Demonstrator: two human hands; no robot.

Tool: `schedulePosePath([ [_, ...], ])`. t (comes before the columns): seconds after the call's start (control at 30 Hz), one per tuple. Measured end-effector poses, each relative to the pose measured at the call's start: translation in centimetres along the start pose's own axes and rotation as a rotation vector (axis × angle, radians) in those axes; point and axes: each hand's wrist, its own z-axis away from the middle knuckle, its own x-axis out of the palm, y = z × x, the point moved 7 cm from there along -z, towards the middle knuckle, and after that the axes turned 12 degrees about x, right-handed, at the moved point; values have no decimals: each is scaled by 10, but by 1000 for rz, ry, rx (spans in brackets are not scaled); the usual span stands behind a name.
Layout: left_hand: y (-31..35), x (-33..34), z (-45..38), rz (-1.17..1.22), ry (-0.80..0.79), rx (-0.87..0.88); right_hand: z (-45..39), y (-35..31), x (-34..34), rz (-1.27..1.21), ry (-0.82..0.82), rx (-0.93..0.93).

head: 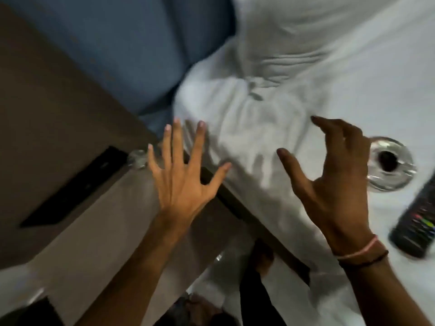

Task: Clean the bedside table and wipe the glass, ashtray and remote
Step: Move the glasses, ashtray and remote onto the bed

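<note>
The picture is blurred by motion. My left hand (181, 175) is spread wide, fingers apart, above the brown bedside table (98, 222), holding nothing. Just left of its little finger stands a small clear glass (137, 158) on the table. My right hand (334, 182) hovers over the white bed sheet (270, 128) with fingers half curled and empty. To its right on the sheet lie a round glass ashtray (390, 164) with a dark centre and a black remote (416, 227) with coloured buttons.
A blue padded headboard (131, 50) rises behind the table. A black recessed panel (77, 189) sits in the table's back wall. A white pillow (306, 27) lies at the top. Pale floor (219, 274) and my foot (262, 257) show between table and bed.
</note>
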Motion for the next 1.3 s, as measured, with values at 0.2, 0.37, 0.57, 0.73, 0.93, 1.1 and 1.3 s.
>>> schedulePosePath([
  [0.2, -116, 12, 118, -73, -15, -256, 43, -117, 161, 25, -500, -283],
  [0.37, -172, 27, 201, -47, -176, -451, 71, -182, 286, 372, -703, -408],
  [0.57, -199, 34, 225, 14, -215, -512, 80, -201, 352, 483, -783, -455],
  [0.73, -190, 19, 180, 6, -115, -414, 67, -188, 318, 232, -754, -340],
  [0.93, -159, -29, 85, 67, 58, -308, 14, -158, 193, -226, -523, -100],
  [1.1, -78, -70, -2, 146, 231, -124, -45, -92, 82, -525, -389, 166],
  [1.3, 44, -55, -85, 216, 190, 66, -116, 34, -6, -548, -138, 472],
])
